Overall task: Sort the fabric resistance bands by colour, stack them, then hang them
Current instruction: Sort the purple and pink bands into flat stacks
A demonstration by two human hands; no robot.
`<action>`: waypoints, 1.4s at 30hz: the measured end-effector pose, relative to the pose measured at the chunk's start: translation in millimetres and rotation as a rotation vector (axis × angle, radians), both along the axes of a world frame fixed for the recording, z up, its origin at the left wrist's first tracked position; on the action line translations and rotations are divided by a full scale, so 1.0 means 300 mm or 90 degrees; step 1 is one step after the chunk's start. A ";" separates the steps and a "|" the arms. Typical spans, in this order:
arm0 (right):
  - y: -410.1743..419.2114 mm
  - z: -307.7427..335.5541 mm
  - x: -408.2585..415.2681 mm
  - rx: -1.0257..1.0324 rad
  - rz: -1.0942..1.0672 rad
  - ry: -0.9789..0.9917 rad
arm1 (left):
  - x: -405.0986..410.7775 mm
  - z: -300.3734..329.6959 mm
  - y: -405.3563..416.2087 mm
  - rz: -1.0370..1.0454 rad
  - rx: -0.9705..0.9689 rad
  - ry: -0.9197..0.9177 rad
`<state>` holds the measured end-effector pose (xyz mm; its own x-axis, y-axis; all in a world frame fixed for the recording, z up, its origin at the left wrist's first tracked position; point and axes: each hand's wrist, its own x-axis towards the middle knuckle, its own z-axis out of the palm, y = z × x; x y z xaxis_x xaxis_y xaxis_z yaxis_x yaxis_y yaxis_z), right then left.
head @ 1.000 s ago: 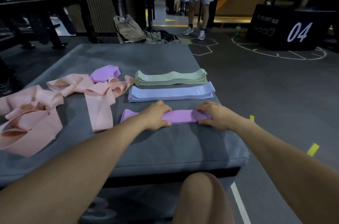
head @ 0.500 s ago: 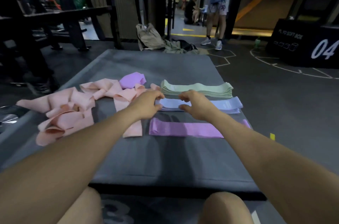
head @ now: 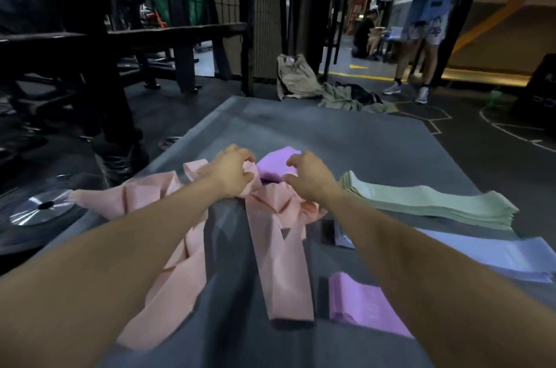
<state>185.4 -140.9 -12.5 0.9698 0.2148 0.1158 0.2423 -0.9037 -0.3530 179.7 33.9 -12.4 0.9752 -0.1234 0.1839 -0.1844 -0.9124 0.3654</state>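
A crumpled purple band [head: 275, 164] lies at the far end of a loose heap of pink bands [head: 276, 247] on the grey mat [head: 346, 138]. My left hand [head: 233, 173] hovers at its left with fingers curled and apart, over the pink fabric. On the band's right side, my right hand [head: 310, 178] is spread with thumb and fingers apart. Neither hand holds anything. A flat purple band [head: 361, 304] lies near me, partly under my right forearm. A green stack [head: 430, 202] and a pale blue stack [head: 511, 259] lie to the right.
A weight plate [head: 42, 208] lies on the floor to the left of the mat. Black rack posts and a bench [head: 168, 33] stand at the back left. Clothes [head: 301, 78] are piled beyond the mat. A person [head: 427, 21] stands at the back right.
Both hands left the flat purple band near me and reached forward and left, past the blue stack, to the crumpled purple band. The camera view swung left with them.
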 end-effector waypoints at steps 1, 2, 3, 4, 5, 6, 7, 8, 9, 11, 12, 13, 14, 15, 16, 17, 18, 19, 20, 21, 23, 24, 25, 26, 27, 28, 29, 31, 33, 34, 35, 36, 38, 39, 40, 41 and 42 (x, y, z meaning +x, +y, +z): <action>0.014 -0.009 0.032 -0.010 -0.001 0.001 | 0.028 -0.011 0.006 -0.002 -0.004 0.002; 0.028 -0.017 0.060 -0.015 -0.003 0.001 | 0.054 -0.022 0.011 -0.005 -0.011 0.001; 0.043 -0.027 0.090 -0.024 -0.011 0.003 | 0.074 -0.034 0.016 -0.006 -0.015 0.003; 0.057 -0.035 0.113 -0.031 -0.022 0.000 | 0.089 -0.046 0.020 -0.006 -0.017 0.005; 0.073 -0.047 0.137 -0.032 -0.032 0.003 | 0.103 -0.060 0.027 -0.004 -0.018 0.010; 0.089 -0.060 0.156 -0.029 -0.038 0.019 | 0.115 -0.077 0.035 -0.001 -0.021 0.015; 0.101 -0.073 0.171 -0.028 -0.044 0.048 | 0.122 -0.094 0.043 0.001 -0.026 0.020; 0.109 -0.090 0.182 -0.040 -0.046 0.075 | 0.124 -0.107 0.051 0.003 -0.027 0.024; 0.115 -0.104 0.185 -0.055 -0.055 0.088 | 0.125 -0.120 0.061 0.005 -0.029 0.026; 0.113 -0.129 0.195 -0.044 -0.082 0.063 | 0.127 -0.137 0.080 0.011 -0.036 0.031; 0.109 -0.132 0.197 -0.018 -0.098 0.035 | 0.123 -0.139 0.086 0.015 -0.041 0.033; 0.109 -0.119 0.188 -0.017 -0.113 0.016 | 0.117 -0.136 0.089 0.016 -0.045 0.031; 0.108 -0.097 0.176 -0.006 -0.133 -0.013 | 0.109 -0.128 0.090 0.018 -0.049 0.024; 0.107 -0.076 0.166 0.007 -0.142 -0.053 | 0.102 -0.118 0.090 0.020 -0.059 0.013; 0.107 -0.048 0.153 0.047 -0.144 -0.083 | 0.091 -0.101 0.088 0.026 -0.077 0.002; 0.108 -0.018 0.137 0.095 -0.136 -0.099 | 0.079 -0.083 0.085 0.034 -0.105 -0.009; 0.108 0.008 0.120 0.133 -0.127 -0.126 | 0.063 -0.059 0.082 0.039 -0.129 -0.018; 0.110 0.037 0.100 0.158 -0.115 -0.148 | 0.049 -0.037 0.077 0.040 -0.147 -0.031; 0.111 0.064 0.079 0.175 -0.099 -0.160 | 0.032 -0.012 0.073 0.036 -0.159 -0.042; 0.111 0.090 0.055 0.185 -0.081 -0.162 | 0.016 0.012 0.068 0.027 -0.178 -0.055; 0.115 0.141 -0.005 0.217 -0.052 -0.170 | -0.029 0.068 0.052 0.012 -0.225 -0.078; 0.115 0.167 -0.042 0.230 -0.035 -0.169 | -0.055 0.094 0.044 0.010 -0.244 -0.090; 0.113 0.189 -0.077 0.237 -0.021 -0.171 | -0.079 0.118 0.038 0.012 -0.260 -0.098; 0.112 0.213 -0.114 0.241 -0.011 -0.177 | -0.108 0.144 0.032 0.015 -0.276 -0.106; 0.111 0.238 -0.154 0.249 -0.002 -0.184 | -0.136 0.170 0.027 0.012 -0.293 -0.119; 0.108 0.265 -0.193 0.260 0.007 -0.193 | -0.168 0.198 0.023 0.007 -0.309 -0.135; 0.106 0.290 -0.231 0.268 0.016 -0.203 | -0.200 0.223 0.019 0.003 -0.322 -0.150; 0.102 0.335 -0.300 0.280 0.024 -0.216 | -0.265 0.268 0.015 -0.006 -0.337 -0.169; 0.099 0.369 -0.363 0.291 0.030 -0.224 | -0.320 0.291 0.015 -0.022 -0.347 -0.168; 0.097 0.382 -0.392 0.295 0.033 -0.225 | -0.350 0.302 0.014 -0.033 -0.348 -0.166; 0.093 0.391 -0.420 0.299 0.034 -0.221 | -0.373 0.305 0.015 -0.035 -0.346 -0.157; 0.089 0.397 -0.447 0.303 0.037 -0.214 | -0.403 0.309 0.012 -0.043 -0.348 -0.150; 0.083 0.400 -0.497 0.324 0.047 -0.175 | -0.462 0.302 0.007 -0.052 -0.389 -0.127; 0.080 0.395 -0.521 0.336 0.049 -0.151 | -0.491 0.292 0.002 -0.055 -0.422 -0.108; 0.075 0.385 -0.543 0.353 0.049 -0.129 | -0.523 0.281 -0.006 -0.057 -0.455 -0.088; 0.070 0.367 -0.563 0.372 0.048 -0.106 | -0.548 0.261 -0.014 -0.060 -0.484 -0.069; 0.066 0.344 -0.582 0.388 0.044 -0.081 | -0.576 0.240 -0.022 -0.063 -0.510 -0.053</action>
<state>10.9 -121.1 90.7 0.9267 0.1358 0.3503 0.3667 -0.5299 -0.7647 6.9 27.1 59.6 0.9456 -0.0084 0.3251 -0.3064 -0.3578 0.8821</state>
